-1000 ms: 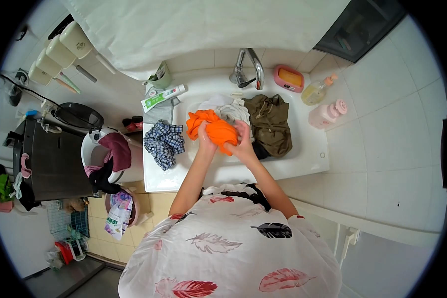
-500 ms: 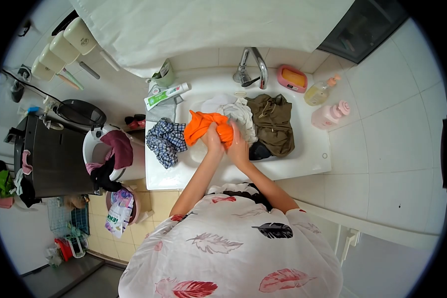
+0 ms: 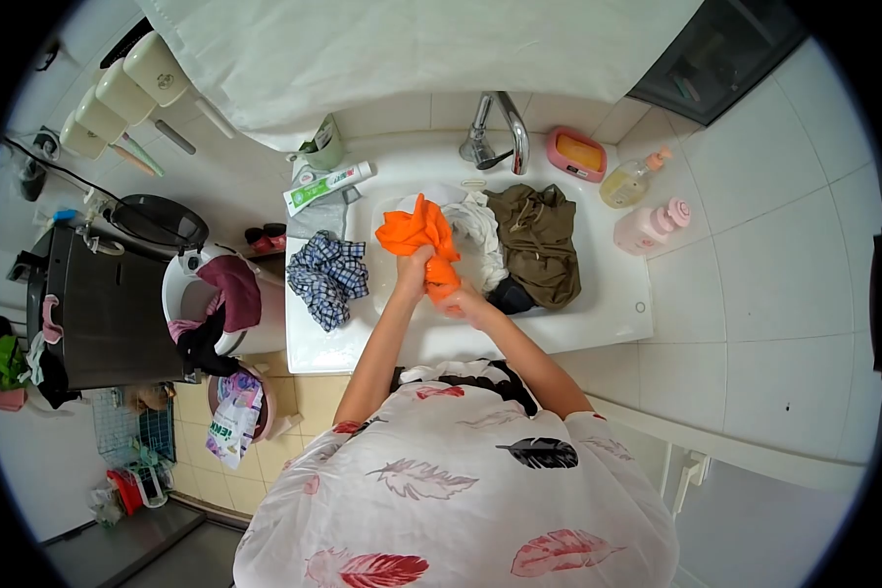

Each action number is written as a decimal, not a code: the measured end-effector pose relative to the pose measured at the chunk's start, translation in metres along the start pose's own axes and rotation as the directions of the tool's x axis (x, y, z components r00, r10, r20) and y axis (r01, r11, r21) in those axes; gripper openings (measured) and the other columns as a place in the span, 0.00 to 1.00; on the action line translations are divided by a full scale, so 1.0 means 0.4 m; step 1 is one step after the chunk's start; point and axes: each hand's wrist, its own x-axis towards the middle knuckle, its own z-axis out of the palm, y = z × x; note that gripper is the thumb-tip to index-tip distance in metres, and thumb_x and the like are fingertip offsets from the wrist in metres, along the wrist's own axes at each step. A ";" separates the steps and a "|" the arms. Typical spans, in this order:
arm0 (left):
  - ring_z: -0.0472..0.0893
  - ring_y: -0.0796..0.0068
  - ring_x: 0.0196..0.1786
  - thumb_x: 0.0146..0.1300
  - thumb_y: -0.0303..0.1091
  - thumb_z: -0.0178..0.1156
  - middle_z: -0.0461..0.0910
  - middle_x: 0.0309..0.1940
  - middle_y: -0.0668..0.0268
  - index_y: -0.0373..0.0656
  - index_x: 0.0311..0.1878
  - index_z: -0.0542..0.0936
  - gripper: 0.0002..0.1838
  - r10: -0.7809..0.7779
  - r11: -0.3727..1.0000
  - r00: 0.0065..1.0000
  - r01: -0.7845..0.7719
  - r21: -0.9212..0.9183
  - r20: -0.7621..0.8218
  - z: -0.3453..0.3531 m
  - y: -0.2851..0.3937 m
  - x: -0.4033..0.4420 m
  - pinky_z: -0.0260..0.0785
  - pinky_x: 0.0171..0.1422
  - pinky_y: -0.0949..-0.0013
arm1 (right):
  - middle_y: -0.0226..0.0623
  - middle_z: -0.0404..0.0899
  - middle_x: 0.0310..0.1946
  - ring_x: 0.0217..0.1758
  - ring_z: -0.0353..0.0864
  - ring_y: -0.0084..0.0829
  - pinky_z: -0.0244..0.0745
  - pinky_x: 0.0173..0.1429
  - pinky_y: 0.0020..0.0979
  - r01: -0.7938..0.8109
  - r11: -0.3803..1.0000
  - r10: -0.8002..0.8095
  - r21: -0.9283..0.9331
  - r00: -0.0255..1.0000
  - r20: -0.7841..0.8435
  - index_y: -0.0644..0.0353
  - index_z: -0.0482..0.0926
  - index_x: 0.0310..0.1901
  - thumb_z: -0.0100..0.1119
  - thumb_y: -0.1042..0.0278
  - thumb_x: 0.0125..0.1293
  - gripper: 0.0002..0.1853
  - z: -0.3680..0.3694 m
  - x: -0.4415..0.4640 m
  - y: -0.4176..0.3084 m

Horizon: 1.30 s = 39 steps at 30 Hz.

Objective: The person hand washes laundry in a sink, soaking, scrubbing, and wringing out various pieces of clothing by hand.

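Observation:
An orange cloth (image 3: 417, 227) is bunched up over the white sink (image 3: 412, 345). My left hand (image 3: 415, 269) is closed round its middle. Lower down and to the right, my right hand (image 3: 458, 299) grips the cloth's lower end, which looks twisted between the two hands. Just behind and to the right lies a white cloth (image 3: 478, 230) in the basin. Beside that is an olive-brown garment (image 3: 536, 245), with a dark cloth (image 3: 510, 296) at its lower left. A blue checked cloth (image 3: 327, 281) rests on the sink's left ledge.
A chrome faucet (image 3: 480, 147) stands at the back of the sink. Right of it are a pink soap dish (image 3: 576, 154) and two pump bottles (image 3: 629, 181). A toothpaste tube (image 3: 328, 188) lies on a grey cloth (image 3: 323, 218). Clothes hang over a white washer (image 3: 176, 294) at left.
The hands have shifted from side by side to a staggered hold, the right one lower. The orange cloth has gone from a loose bunch to an upright, twisted shape.

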 end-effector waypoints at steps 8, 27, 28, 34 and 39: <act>0.76 0.63 0.34 0.42 0.26 0.47 0.71 0.35 0.57 0.35 0.46 0.65 0.22 -0.354 0.933 0.876 0.355 0.059 0.327 -0.044 0.005 -0.007 0.72 0.39 0.63 | 0.25 0.65 0.20 0.17 0.60 0.13 0.51 0.19 0.16 -0.233 0.970 0.168 0.064 0.841 0.514 0.62 0.69 0.36 0.54 0.75 0.38 0.17 -0.054 -0.004 0.031; 0.73 0.69 0.38 0.38 0.25 0.50 0.73 0.36 0.63 0.37 0.41 0.71 0.20 -0.326 0.926 0.911 0.253 0.280 0.253 0.005 0.027 -0.018 0.65 0.44 0.70 | 0.32 0.61 0.55 0.56 0.62 0.27 0.59 0.57 0.33 -0.099 0.883 -0.004 0.459 0.976 0.218 0.49 0.49 0.62 0.37 0.39 0.60 0.34 -0.092 0.062 -0.036; 0.73 0.67 0.35 0.36 0.27 0.50 0.73 0.33 0.62 0.38 0.41 0.71 0.21 -0.419 0.903 0.881 0.381 0.197 0.218 0.001 0.014 -0.020 0.67 0.42 0.68 | 0.32 0.61 0.55 0.56 0.62 0.27 0.59 0.57 0.33 -0.097 0.882 -0.006 0.460 0.976 0.218 0.49 0.49 0.62 0.37 0.39 0.60 0.34 -0.084 0.064 -0.041; 0.74 0.63 0.28 0.35 0.33 0.52 0.74 0.26 0.59 0.38 0.35 0.72 0.19 -0.640 0.756 0.735 0.655 0.011 0.225 -0.024 0.031 -0.030 0.69 0.36 0.65 | 0.37 0.66 0.52 0.54 0.66 0.32 0.59 0.59 0.35 -0.030 0.842 -0.113 0.538 0.966 0.231 0.53 0.58 0.59 0.47 0.45 0.59 0.30 -0.055 0.110 -0.061; 0.74 0.62 0.25 0.35 0.33 0.52 0.73 0.22 0.59 0.38 0.31 0.72 0.15 -0.672 0.731 0.711 0.682 0.031 0.207 -0.013 0.062 -0.040 0.70 0.33 0.63 | 0.32 0.71 0.36 0.39 0.71 0.24 0.68 0.41 0.24 0.244 0.888 -0.237 0.391 0.969 -0.067 0.55 0.68 0.40 0.60 0.66 0.51 0.15 0.000 0.102 -0.129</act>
